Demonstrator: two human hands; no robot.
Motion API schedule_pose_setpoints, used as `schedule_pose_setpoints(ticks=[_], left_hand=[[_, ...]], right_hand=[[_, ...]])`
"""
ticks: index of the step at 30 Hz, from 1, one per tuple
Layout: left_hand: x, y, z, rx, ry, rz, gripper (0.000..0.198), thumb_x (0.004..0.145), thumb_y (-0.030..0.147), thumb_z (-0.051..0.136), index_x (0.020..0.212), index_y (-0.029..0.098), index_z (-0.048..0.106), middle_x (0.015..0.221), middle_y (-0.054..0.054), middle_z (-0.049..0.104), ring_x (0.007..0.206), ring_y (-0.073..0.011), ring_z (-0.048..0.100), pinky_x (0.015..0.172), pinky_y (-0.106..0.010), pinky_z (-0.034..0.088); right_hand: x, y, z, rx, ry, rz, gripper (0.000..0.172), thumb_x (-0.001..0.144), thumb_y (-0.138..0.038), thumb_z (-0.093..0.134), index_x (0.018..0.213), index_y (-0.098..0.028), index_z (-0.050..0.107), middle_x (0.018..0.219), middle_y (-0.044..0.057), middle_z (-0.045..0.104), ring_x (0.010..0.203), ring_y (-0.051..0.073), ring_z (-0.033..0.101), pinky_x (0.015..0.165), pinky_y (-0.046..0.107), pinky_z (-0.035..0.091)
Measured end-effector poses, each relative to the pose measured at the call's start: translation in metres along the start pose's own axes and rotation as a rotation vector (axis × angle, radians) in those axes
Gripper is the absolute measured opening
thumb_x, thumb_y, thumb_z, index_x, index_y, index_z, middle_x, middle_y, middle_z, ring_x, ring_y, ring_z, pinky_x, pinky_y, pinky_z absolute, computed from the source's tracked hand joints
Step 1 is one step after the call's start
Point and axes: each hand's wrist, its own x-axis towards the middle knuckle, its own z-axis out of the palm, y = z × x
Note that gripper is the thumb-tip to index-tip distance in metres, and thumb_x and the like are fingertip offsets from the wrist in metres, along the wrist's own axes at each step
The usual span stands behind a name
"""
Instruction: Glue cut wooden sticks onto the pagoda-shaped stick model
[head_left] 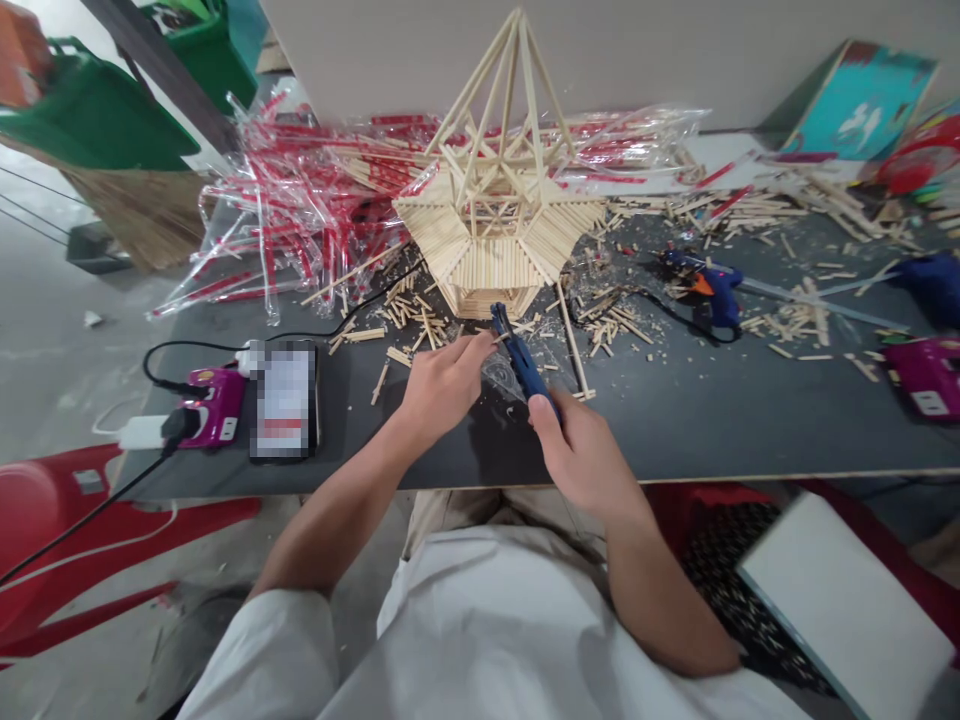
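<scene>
Left hand curled, fingertips touching nose of blue-handled pliers; anything pinched too small to tell. Right hand closed around pliers' grips. Pale wooden-stick pavilion, faceted hexagonal base, tall pointed open-frame spire, stood upright on dark surface just beyond hands, among loose stick offcuts.

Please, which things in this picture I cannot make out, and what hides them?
- Phone on the table, head view: a pixelated blur hides its screen.
- Lower end of the blue pliers, head view: the right hand covers it.
- Whatever the left hand pinches, head view: too small to tell.
- Blue object at the far right, head view: the picture's right edge cuts it off.
</scene>
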Motion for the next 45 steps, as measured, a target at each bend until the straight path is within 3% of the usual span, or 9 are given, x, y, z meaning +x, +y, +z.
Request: schedule_pose_setpoints(ticks=[9, 15, 22, 29, 45], left_hand=[[-0.001, 0.0, 0.001, 0.025, 0.02, 0.01, 0.031, 0.109, 0.023, 0.042, 0.122, 0.016, 0.07, 0.104, -0.01, 0.082, 0.09, -0.0144, 0.08, 0.075, -0.019, 0.056], [0.001, 0.002, -0.002, 0.08, 0.096, 0.078, 0.026, 0.108, 0.02, 0.045, 0.115, 0.015, 0.07, 0.101, -0.009, 0.082, 0.083, -0.0138, 0.079, 0.069, -0.018, 0.054], [-0.001, 0.006, 0.0, 0.088, 0.094, 0.118, 0.023, 0.108, 0.019, 0.048, 0.115, 0.015, 0.07, 0.101, -0.009, 0.083, 0.083, -0.0149, 0.08, 0.073, -0.022, 0.057], [-0.004, 0.012, 0.004, 0.107, 0.08, 0.09, 0.022, 0.106, 0.019, 0.05, 0.113, 0.017, 0.07, 0.093, -0.007, 0.083, 0.077, -0.0146, 0.079, 0.065, -0.022, 0.054], [-0.007, 0.018, 0.009, 0.114, 0.079, 0.132, 0.024, 0.105, 0.019, 0.05, 0.108, 0.017, 0.073, 0.086, -0.006, 0.082, 0.07, -0.0133, 0.077, 0.061, -0.019, 0.054]], right_hand=[[0.003, 0.002, 0.006, -0.164, 0.034, -0.025, 0.053, 0.11, -0.058, 0.025, 0.1, -0.02, 0.061, 0.096, 0.013, 0.073, 0.088, 0.028, 0.068, 0.076, 0.035, 0.04], [0.005, 0.004, 0.01, -0.27, 0.037, -0.027, 0.052, 0.111, -0.053, 0.024, 0.102, -0.018, 0.061, 0.096, 0.013, 0.073, 0.086, 0.027, 0.068, 0.074, 0.035, 0.039], [0.0, 0.002, -0.005, -0.357, 0.016, -0.052, 0.05, 0.112, -0.048, 0.024, 0.098, -0.019, 0.062, 0.095, 0.012, 0.074, 0.085, 0.025, 0.069, 0.073, 0.033, 0.038], [-0.007, -0.001, -0.019, -0.528, 0.0, -0.021, 0.05, 0.112, -0.05, 0.024, 0.098, -0.019, 0.062, 0.093, 0.012, 0.076, 0.081, 0.027, 0.071, 0.065, 0.034, 0.032], [-0.02, 0.01, -0.026, -0.721, 0.043, 0.029, 0.048, 0.113, -0.044, 0.025, 0.104, -0.018, 0.064, 0.084, 0.011, 0.077, 0.072, 0.027, 0.072, 0.061, 0.035, 0.026]])
